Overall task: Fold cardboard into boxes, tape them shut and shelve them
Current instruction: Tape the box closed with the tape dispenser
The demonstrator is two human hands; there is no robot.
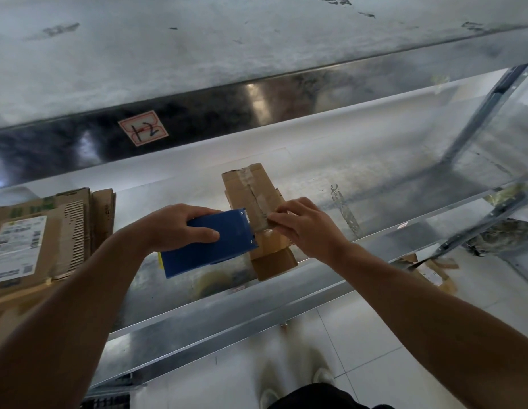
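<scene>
1. Noted at far left of the galvanised metal shelf (pixel 375 184): a stack of flattened brown cardboard sheets with white labels (pixel 35 240), well apart from the work.
2. Held the blue plastic tape dispenser (pixel 209 246) in the left hand (pixel 180 228), fingers curled over its top, blade end touching the box.
3. Found the small brown cardboard box (pixel 254 208) lying mid-shelf between both hands, with a clear tape strip (pixel 251 184) along its top seam and a loose flap at its near end.
4. Gripped the box at its near right edge with the right hand (pixel 304 228), fingers curled round it.
5. Judged sound practice for this step: brace the box firmly, keep the tape taut, tear it against the blade, then rub the strip flat.
6. Judged clearance:
   - Open shelf room rightward as far as the grey steel upright (pixel 481 113).
   - Low upper shelf (pixel 257 54) overhead.
   - Front lip (pixel 227 317) near the loose flap, so a risk of sliding off.
</scene>
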